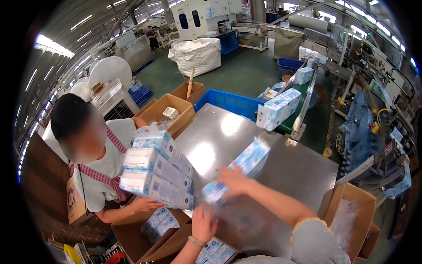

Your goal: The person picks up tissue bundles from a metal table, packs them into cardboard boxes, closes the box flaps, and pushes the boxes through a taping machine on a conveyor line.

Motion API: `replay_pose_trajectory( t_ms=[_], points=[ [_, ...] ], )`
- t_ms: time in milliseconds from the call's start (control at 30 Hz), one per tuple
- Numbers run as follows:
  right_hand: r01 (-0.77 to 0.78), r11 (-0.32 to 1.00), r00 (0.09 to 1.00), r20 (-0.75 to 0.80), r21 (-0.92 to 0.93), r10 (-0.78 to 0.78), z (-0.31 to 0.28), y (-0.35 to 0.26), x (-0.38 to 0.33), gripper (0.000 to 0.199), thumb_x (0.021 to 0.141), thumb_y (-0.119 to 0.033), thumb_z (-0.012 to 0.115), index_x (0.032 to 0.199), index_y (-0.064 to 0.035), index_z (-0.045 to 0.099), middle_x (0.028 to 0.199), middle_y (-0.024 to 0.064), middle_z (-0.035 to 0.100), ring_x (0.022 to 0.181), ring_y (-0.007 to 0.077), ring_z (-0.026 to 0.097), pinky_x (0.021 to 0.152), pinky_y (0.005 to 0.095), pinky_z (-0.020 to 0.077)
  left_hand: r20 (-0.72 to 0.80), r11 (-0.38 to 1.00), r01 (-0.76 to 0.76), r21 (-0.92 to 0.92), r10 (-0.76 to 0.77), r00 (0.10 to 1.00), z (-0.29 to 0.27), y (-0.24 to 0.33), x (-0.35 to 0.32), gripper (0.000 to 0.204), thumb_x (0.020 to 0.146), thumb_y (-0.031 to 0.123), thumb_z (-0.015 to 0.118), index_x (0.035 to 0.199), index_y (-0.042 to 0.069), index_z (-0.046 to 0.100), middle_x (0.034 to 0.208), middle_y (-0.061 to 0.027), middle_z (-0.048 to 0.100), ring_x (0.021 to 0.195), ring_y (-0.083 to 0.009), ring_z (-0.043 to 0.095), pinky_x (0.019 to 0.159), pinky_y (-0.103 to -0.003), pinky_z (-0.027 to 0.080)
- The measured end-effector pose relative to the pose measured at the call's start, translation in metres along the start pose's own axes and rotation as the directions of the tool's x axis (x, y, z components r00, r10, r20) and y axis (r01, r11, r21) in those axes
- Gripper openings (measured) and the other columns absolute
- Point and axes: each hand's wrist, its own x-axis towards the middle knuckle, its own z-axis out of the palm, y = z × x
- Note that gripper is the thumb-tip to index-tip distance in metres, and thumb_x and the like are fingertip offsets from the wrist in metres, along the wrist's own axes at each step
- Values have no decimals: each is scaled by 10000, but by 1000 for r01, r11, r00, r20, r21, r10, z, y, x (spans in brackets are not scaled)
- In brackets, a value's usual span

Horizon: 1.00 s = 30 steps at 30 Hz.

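Observation:
My right hand rests on a long blue-and-white tissue pack lying on the steel table, fingers wrapped over its near end; the pack is motion-blurred. My left hand hovers with spread fingers at the table's near edge, just below that pack, holding nothing. Under it, an open cardboard box holds more tissue packs. To my left a co-worker in a white shirt and checked apron carries a stack of three tissue packs.
Another tissue pack comes off a green conveyor at the table's far end. A blue crate and open cartons stand beyond the table. A box with a plastic liner is at my right. Machinery lines the right side.

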Motion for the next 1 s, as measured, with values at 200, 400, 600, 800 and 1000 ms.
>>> replay_pose_trajectory(
  t_ms=[200, 400, 600, 800, 1000],
  points=[
    [-351, 902, 865, -281, 253, 415, -18, 58, 0, 784, 802, -487, 750, 1446, -111, 510, 1546, 222, 367, 1477, 379, 288, 1175, 671, 151, 128, 978, 98, 185, -123, 984, 49, -11, 63, 991, 619, 419, 886, 1407, 31, 426, 1255, -203, 548, 1163, -372, 523, 1037, -541, 358],
    [-712, 579, 514, -266, 397, 815, -62, 141, 34, 763, 850, -549, 688, 1429, -77, 535, 1634, 188, 244, 1538, 374, 139, 1074, 741, 317, 282, 989, -55, 137, 14, 959, 50, 3, 69, 779, 666, 272, 812, 1342, 52, 494, 1163, -141, 576, 1108, -335, 538, 970, -459, 400],
    [-665, 630, 574, -265, 401, 775, -19, 148, 15, 614, 892, -582, 646, 1263, -93, 669, 1639, 133, 272, 1547, 354, 133, 1045, 685, 393, 272, 877, -464, 125, 419, 866, 30, 7, 28, 633, 657, 103, 697, 1280, 100, 584, 1125, -125, 591, 1053, -323, 566, 934, -431, 426],
    [-323, 917, 907, -200, 233, 370, 3, 65, -86, 450, 910, -512, 650, 1069, -101, 739, 1576, 124, 400, 1515, 337, 254, 1045, 493, 472, -31, 957, -288, 48, 289, 957, -88, 26, -18, 612, 681, 130, 737, 1262, 69, 555, 1119, -129, 576, 1012, -294, 566, 894, -428, 430],
    [-386, 921, 864, -370, -48, 342, 35, -74, -196, 662, 727, -339, 842, 1293, -75, 622, 1325, 190, 556, 1323, 376, 462, 1087, 611, 334, -382, 825, 68, -561, -331, 863, -127, -4, -145, 819, 651, 255, 901, 1283, 6, 443, 1153, -154, 524, 989, -292, 546, 937, -405, 417]
  ],
)
